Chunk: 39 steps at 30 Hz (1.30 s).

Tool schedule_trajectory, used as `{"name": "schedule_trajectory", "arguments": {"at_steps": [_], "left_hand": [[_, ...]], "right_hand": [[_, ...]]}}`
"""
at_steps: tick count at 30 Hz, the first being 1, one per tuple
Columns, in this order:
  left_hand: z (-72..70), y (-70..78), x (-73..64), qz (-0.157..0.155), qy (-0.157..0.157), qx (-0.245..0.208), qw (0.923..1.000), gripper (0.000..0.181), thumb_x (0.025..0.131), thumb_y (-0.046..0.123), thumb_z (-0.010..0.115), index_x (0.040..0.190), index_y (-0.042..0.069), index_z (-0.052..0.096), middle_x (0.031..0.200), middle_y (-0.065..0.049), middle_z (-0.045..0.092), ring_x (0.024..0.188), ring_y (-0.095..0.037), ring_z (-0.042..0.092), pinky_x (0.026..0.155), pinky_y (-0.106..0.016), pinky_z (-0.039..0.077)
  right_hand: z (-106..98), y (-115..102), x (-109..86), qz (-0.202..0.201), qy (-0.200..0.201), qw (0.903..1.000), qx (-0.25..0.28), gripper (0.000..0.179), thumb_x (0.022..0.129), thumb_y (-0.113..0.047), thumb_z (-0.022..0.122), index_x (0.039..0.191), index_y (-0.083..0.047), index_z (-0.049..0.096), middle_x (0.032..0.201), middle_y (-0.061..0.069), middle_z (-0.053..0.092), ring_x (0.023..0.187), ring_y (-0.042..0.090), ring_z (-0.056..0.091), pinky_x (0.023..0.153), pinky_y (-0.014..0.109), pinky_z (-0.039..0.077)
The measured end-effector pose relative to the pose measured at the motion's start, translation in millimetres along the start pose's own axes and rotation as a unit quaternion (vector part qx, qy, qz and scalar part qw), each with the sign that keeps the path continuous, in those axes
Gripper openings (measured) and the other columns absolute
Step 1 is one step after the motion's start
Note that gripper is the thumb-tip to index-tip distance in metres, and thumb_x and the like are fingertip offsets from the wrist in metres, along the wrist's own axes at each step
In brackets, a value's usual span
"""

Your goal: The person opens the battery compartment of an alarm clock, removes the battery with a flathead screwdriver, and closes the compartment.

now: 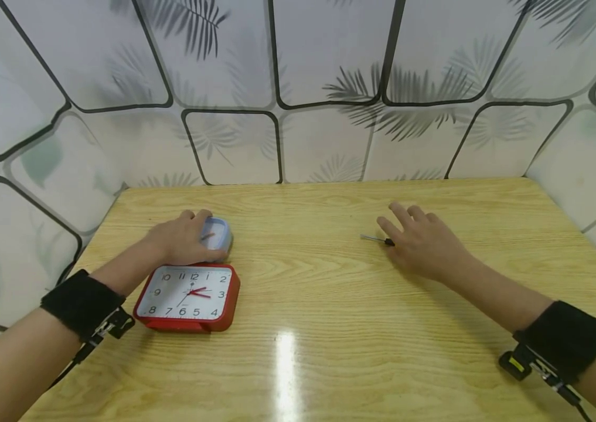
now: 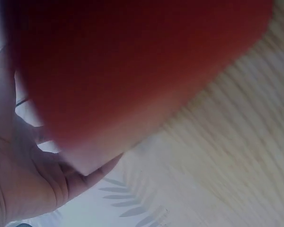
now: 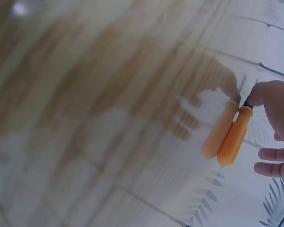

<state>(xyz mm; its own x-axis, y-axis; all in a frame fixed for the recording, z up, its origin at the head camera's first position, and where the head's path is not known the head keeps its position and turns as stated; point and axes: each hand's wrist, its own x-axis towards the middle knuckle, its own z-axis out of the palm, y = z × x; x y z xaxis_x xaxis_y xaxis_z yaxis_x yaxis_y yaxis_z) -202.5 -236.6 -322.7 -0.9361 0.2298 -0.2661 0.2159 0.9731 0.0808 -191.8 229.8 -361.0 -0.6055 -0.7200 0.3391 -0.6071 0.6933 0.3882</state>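
On the left of the table, my left hand (image 1: 181,237) grips a small light-blue clock (image 1: 218,234), thumb on its near side and fingers at its far side. The hand covers much of the clock. Right in front of it lies a red alarm clock (image 1: 187,296) with a white face, tilted face up. Its red body (image 2: 132,71) blocks most of the left wrist view. On the right, my right hand (image 1: 421,240) is spread low over a screwdriver (image 1: 374,238). The orange handle (image 3: 235,137) shows in the right wrist view, a fingertip right at its black collar.
The wooden table (image 1: 308,281) ends at the back against a leaf-patterned wall covering (image 1: 324,140). Each wrist wears a black band with a small camera, and a cable (image 1: 60,375) trails from the left one.
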Motion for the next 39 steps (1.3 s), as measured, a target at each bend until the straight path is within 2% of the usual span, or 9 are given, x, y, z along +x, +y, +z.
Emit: {"name": "schedule_trajectory", "arguments": {"at_steps": [7, 11, 14, 18, 22, 26, 29, 35, 39], "left_hand": [[0.2, -4.2, -1.9, 0.000, 0.028, -0.022, 0.9994, 0.105, 0.077, 0.066, 0.069, 0.151, 0.004, 0.030, 0.135, -0.032, 0.044, 0.092, -0.037, 0.059, 0.068, -0.047, 0.051], [-1.1, -7.1, -4.3, 0.004, 0.053, -0.030, 0.9981, 0.102, 0.077, 0.062, 0.071, 0.152, 0.007, 0.029, 0.138, -0.030, 0.041, 0.094, -0.038, 0.059, 0.067, -0.048, 0.052], [-3.1, -5.9, -7.1, 0.013, 0.074, -0.038, 0.9965, 0.099, 0.078, 0.058, 0.072, 0.152, 0.010, 0.028, 0.141, -0.028, 0.040, 0.095, -0.037, 0.059, 0.067, -0.048, 0.052], [-7.0, -1.0, -12.6, 0.027, 0.101, -0.055, 0.9930, 0.099, 0.077, 0.054, 0.074, 0.154, 0.014, 0.026, 0.144, -0.025, 0.038, 0.093, -0.035, 0.058, 0.064, -0.044, 0.050], [-11.7, 8.2, -21.5, 0.050, 0.136, -0.070, 0.9870, 0.099, 0.075, 0.050, 0.077, 0.154, 0.018, 0.026, 0.144, -0.022, 0.038, 0.091, -0.033, 0.058, 0.061, -0.040, 0.049], [-14.0, 21.5, -33.3, 0.083, 0.177, -0.096, 0.9760, 0.098, 0.072, 0.042, 0.081, 0.152, 0.019, 0.029, 0.142, -0.020, 0.040, 0.092, -0.033, 0.058, 0.061, -0.040, 0.052], [-14.4, 30.9, -41.3, 0.116, 0.188, -0.144, 0.9646, 0.097, 0.072, 0.036, 0.082, 0.151, 0.018, 0.030, 0.141, -0.018, 0.040, 0.099, -0.033, 0.056, 0.068, -0.043, 0.054], [-13.9, 49.0, -57.6, 0.155, 0.144, -0.291, 0.9331, 0.094, 0.076, 0.022, 0.083, 0.153, 0.016, 0.030, 0.140, -0.014, 0.039, 0.112, -0.034, 0.049, 0.079, -0.049, 0.055], [-11.5, 64.0, -67.6, 0.161, 0.115, -0.339, 0.9200, 0.093, 0.077, 0.020, 0.082, 0.153, 0.021, 0.029, 0.139, -0.012, 0.038, 0.112, -0.037, 0.050, 0.079, -0.047, 0.056]], "right_hand": [[5, 0, 1.1, -0.048, 0.033, 0.9979, -0.028, 0.045, 0.087, -0.024, 0.069, 0.125, -0.002, 0.060, 0.119, 0.025, 0.057, 0.076, 0.037, 0.059, 0.050, 0.039, 0.050], [8, 1, -0.9, -0.058, 0.034, 0.9976, -0.017, 0.034, 0.090, -0.019, 0.063, 0.118, 0.000, 0.061, 0.110, 0.023, 0.058, 0.066, 0.032, 0.056, 0.046, 0.036, 0.046], [9, 3, -3.2, -0.066, 0.023, 0.9975, -0.001, 0.033, 0.088, -0.016, 0.069, 0.116, -0.001, 0.060, 0.107, 0.022, 0.058, 0.066, 0.031, 0.058, 0.046, 0.036, 0.047], [9, 4, -4.1, -0.088, -0.016, 0.9960, 0.005, 0.038, 0.086, -0.009, 0.074, 0.120, -0.002, 0.059, 0.110, 0.021, 0.059, 0.072, 0.031, 0.062, 0.050, 0.035, 0.051], [8, 3, -5.1, -0.108, -0.044, 0.9931, 0.012, 0.035, 0.087, -0.001, 0.073, 0.118, -0.003, 0.057, 0.106, 0.017, 0.058, 0.073, 0.027, 0.061, 0.054, 0.032, 0.052], [7, 2, -6.3, -0.121, -0.048, 0.9914, 0.012, 0.035, 0.087, 0.001, 0.074, 0.116, -0.004, 0.055, 0.098, 0.015, 0.056, 0.071, 0.025, 0.058, 0.054, 0.031, 0.050], [7, 2, -6.7, -0.124, -0.049, 0.9911, 0.009, 0.035, 0.087, 0.001, 0.074, 0.117, -0.004, 0.056, 0.099, 0.015, 0.057, 0.073, 0.025, 0.059, 0.054, 0.031, 0.051], [6, 1, -6.0, -0.123, -0.048, 0.9912, 0.007, 0.035, 0.087, -0.001, 0.074, 0.118, -0.004, 0.056, 0.100, 0.015, 0.058, 0.075, 0.025, 0.059, 0.056, 0.032, 0.051], [6, -2, -4.4, -0.123, -0.020, 0.9921, 0.011, 0.036, 0.087, 0.001, 0.072, 0.119, -0.004, 0.056, 0.103, 0.015, 0.058, 0.078, 0.026, 0.060, 0.056, 0.034, 0.051]]}}
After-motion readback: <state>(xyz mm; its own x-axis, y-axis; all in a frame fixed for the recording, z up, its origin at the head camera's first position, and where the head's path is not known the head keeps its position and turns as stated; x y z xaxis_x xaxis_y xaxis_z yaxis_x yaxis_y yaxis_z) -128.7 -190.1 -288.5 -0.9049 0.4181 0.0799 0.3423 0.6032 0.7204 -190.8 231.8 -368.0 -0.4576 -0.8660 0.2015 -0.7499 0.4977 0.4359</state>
